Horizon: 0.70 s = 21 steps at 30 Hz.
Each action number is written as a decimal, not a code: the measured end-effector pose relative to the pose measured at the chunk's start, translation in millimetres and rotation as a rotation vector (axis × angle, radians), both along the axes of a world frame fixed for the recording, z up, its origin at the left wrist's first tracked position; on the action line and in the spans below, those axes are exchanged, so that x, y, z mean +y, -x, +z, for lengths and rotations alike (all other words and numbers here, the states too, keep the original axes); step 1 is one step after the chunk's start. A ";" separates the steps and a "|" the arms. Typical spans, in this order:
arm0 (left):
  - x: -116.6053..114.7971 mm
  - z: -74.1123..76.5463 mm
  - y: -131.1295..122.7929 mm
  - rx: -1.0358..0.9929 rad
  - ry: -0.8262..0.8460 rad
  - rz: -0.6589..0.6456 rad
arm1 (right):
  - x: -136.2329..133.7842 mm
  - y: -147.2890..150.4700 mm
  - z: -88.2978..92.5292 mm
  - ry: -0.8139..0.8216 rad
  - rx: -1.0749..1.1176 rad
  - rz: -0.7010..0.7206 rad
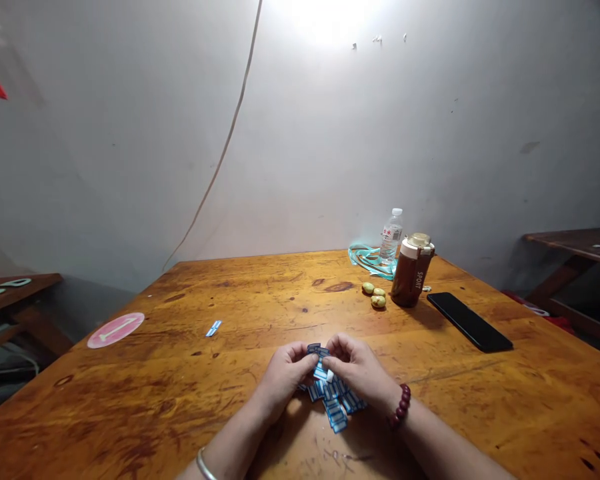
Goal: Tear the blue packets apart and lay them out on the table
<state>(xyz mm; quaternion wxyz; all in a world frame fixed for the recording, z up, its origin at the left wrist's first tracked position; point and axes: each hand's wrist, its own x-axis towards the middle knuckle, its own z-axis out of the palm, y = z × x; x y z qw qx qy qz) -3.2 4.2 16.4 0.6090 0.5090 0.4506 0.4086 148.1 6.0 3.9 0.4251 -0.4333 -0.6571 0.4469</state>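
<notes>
My left hand (286,379) and my right hand (363,371) meet over the near middle of the table. Between them, thumbs and fingers pinch a small blue-and-white label strip (321,369); its far end sticks up past the fingertips. Below and between the hands lies a loose pile of similar blue-and-white label strips (335,415), partly covered by the fingers. Farther left, one small blue-and-white label (213,328) lies alone on the wooden table (260,300). A dark red bead bracelet circles my right wrist and a silver bangle my left.
Toward the back right stand a brown SPORT bottle (409,277) and a clear water bottle (391,239) beside a turquoise ribbon (363,257). Several yellowish egg-shaped items (379,302) lie near them. A black phone (469,321) rests at right, a pink round sticker (116,330) at left.
</notes>
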 end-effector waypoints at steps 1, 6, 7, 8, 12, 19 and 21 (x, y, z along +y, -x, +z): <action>0.1 -0.1 0.3 0.002 0.011 0.005 | -0.1 -0.2 0.9 -0.004 0.005 -0.005; 1.5 -4.4 1.7 -0.002 0.029 -0.018 | 0.5 0.4 1.6 0.018 0.036 0.008; 1.8 -5.2 1.8 -0.004 0.035 -0.025 | 0.7 0.8 1.4 0.025 0.043 0.014; 2.0 -5.8 2.0 -0.007 0.044 -0.027 | 0.8 1.1 1.1 0.029 0.045 0.015; 3.6 -5.9 3.3 -0.029 0.083 -0.014 | 1.6 1.3 0.6 0.025 0.013 -0.031; 4.1 -0.9 4.3 -0.015 0.113 0.036 | 1.3 0.6 1.4 0.039 0.003 -0.048; 3.2 -0.7 3.3 -0.012 0.117 0.038 | 0.7 1.1 1.8 0.042 0.010 -0.037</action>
